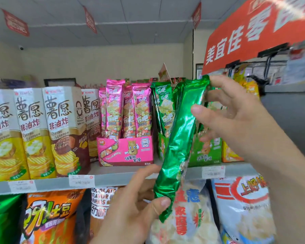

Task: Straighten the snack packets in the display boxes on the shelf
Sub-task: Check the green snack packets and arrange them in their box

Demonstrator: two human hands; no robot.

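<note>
I hold green packet (179,143) out front of green display box (206,152): left hand (136,208) pinches bottom, right hand (236,110) grips top; long axis near upright, top tilted right, toward box.

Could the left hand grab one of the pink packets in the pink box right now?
Probably not yet. Nothing blocks the pink packets, but the left hand is pinching the bottom of the green packet, whose top the right hand holds. It would have to let go first.

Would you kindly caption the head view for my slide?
Left hand and right hand hold a green packet tilted before the green display box, beside the pink box.
</note>
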